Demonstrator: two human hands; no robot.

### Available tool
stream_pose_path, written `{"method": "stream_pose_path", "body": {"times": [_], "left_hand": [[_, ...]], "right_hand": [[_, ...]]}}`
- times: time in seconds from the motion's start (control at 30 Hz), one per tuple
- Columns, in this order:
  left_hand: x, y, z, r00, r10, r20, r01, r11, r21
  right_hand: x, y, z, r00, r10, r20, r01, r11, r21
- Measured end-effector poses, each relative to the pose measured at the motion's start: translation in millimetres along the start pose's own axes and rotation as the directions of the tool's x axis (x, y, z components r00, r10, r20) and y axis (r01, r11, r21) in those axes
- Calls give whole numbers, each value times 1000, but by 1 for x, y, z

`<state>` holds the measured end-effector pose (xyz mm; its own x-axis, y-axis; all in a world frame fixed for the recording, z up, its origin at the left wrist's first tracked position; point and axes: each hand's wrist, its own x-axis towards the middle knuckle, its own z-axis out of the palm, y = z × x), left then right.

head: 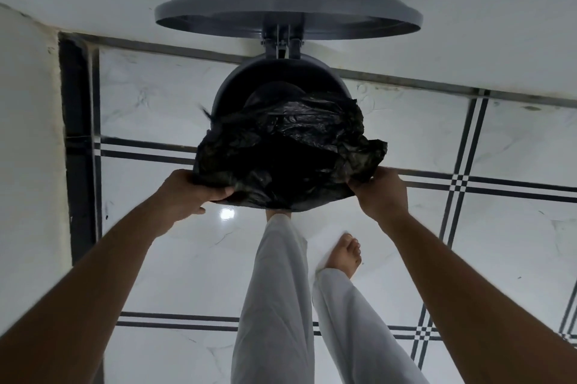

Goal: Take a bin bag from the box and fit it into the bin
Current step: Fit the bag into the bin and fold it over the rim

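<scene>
A round grey pedal bin (231, 83) stands on the tiled floor against the wall, its lid (287, 13) swung up and open. A crumpled black bin bag (287, 146) lies spread over the near half of the bin's mouth. My left hand (190, 193) grips the bag's edge at the bin's left side. My right hand (379, 193) grips the bag's edge at the right side. The far part of the bin's inside shows dark behind the bag. The box is not in view.
White marble floor tiles (499, 243) with black stripe borders surround the bin. A white wall (28, 133) juts out at the left. My white-trousered legs (274, 305) and a bare foot (345, 254) stand just in front of the bin.
</scene>
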<state>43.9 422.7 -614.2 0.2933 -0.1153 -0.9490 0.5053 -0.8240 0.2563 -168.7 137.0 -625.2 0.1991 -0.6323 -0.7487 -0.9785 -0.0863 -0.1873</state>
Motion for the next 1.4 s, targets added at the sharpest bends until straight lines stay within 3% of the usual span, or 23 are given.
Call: {"method": "stream_pose_path", "body": {"times": [0.1,0.2,0.37,0.5,0.57,0.63,0.7,0.77,0.8,0.9,1.0,1.13,1.3,1.4], "left_hand": [[24,-4,-2,976,145,-165,-71,920,386],[43,-4,-9,957,217,-191,-63,801,595],[53,-14,-6,969,177,-171,-12,727,686],[37,-27,3,969,117,-216,62,735,676],[35,-30,4,965,89,-248,70,820,568],[34,-23,2,962,-37,-269,74,989,127],[34,-9,-7,959,-195,-204,114,930,-350],[32,8,-21,969,-243,-33,175,777,-605],[31,16,-28,972,-231,35,196,724,-662],[28,37,-43,976,-184,117,211,659,-722],[28,53,-50,985,-103,137,171,643,-746],[31,71,-51,995,17,94,57,684,-727],[18,85,-42,968,234,-92,-248,836,-490],[14,97,-36,955,250,-156,-285,921,-266]], "right_hand": [[12,-2,4,998,-24,-52,20,997,-75],[25,-11,8,999,22,30,-22,1000,-19],[30,-15,16,990,27,139,-15,997,-82],[26,-5,23,987,30,159,-16,996,-88],[29,-3,23,985,57,165,-63,997,34],[35,-8,19,982,111,155,-153,944,293],[42,-20,9,967,167,192,-251,758,602],[46,-33,-4,960,173,220,-280,602,748],[46,-37,-12,962,160,222,-273,588,761],[47,-43,-29,976,106,190,-207,721,662],[51,-50,-42,989,134,62,-147,850,505],[50,-70,-56,995,74,66,-98,835,541],[43,-94,-63,991,-16,135,-53,866,497],[39,-102,-62,999,-45,11,41,973,226]]}}
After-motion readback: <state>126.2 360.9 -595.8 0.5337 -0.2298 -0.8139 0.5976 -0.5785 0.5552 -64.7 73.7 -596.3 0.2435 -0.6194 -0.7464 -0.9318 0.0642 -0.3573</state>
